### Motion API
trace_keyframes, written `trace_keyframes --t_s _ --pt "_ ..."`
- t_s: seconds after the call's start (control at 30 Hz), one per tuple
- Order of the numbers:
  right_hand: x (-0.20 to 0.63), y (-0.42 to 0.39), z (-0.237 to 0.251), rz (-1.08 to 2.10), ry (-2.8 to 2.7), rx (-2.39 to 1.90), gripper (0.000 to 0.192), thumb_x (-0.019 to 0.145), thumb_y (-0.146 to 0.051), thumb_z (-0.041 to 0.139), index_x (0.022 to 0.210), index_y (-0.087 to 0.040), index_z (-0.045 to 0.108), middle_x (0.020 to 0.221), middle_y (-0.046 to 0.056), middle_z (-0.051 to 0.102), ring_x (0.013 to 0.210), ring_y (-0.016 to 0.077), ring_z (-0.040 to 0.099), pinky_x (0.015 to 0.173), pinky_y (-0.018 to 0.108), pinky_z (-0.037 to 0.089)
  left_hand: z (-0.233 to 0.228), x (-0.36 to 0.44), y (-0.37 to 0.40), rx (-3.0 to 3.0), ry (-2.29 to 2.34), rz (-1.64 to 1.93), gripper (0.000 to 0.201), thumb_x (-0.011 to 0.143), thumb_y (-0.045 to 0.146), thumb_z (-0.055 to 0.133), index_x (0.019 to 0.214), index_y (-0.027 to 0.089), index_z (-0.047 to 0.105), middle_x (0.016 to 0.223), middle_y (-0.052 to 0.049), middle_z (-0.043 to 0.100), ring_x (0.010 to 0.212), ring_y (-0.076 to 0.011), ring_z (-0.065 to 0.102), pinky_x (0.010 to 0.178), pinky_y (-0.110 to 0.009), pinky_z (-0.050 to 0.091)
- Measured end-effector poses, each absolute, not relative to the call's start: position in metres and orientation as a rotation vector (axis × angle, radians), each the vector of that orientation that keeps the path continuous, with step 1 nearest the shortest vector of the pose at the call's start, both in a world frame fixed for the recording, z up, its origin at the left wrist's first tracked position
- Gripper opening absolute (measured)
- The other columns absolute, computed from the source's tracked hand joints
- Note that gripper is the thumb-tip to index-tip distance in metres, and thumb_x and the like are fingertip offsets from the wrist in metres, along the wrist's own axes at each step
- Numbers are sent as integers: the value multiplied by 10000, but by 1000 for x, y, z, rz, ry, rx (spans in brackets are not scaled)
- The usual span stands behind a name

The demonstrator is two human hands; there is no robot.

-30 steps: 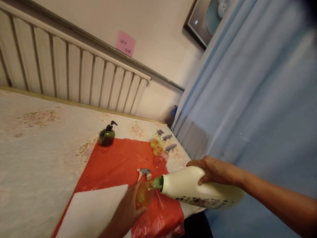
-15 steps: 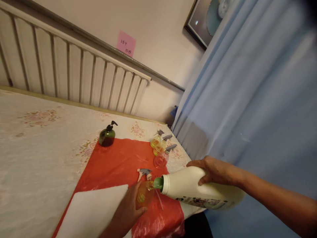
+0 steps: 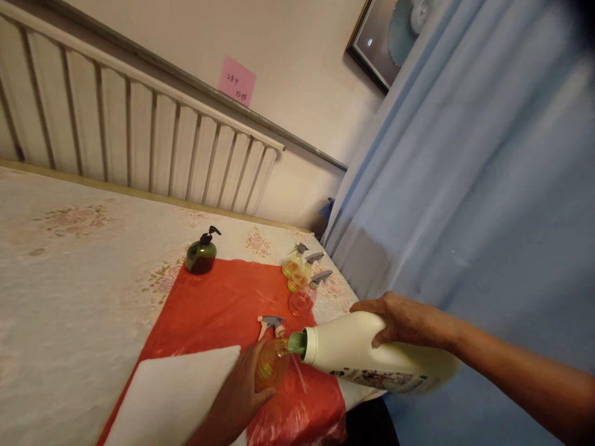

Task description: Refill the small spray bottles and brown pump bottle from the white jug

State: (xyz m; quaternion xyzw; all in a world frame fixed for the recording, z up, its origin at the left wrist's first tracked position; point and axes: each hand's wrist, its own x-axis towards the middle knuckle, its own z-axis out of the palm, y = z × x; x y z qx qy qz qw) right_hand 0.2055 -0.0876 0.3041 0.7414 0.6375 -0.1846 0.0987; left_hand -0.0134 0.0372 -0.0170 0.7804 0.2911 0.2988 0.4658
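Observation:
My right hand grips a large cream-white jug, tipped on its side, its green spout over the mouth of a small clear bottle holding yellow liquid. My left hand is wrapped around that small bottle, which stands on a red plastic sheet. A grey spray-trigger head with its tube lies just behind the bottle.
Three small spray bottles with grey triggers stand at the sheet's far right. A dark green pump bottle stands at its far left corner. A white cloth lies near me. A blue curtain hangs at right; a slatted headboard stands behind.

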Motion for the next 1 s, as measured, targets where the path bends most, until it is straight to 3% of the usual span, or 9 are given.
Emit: trace_keyframes --t_s 1.0 --pt "207 -87 304 -524 1885 2185 454 718 -302 754 1155 -304 630 860 -26 710 751 175 621 628 224 403 -21 -15 37 1917 678 753 837 654 166 650 1437 224 359 1468 -122 483 1339 -300 459 1146 -510 333"
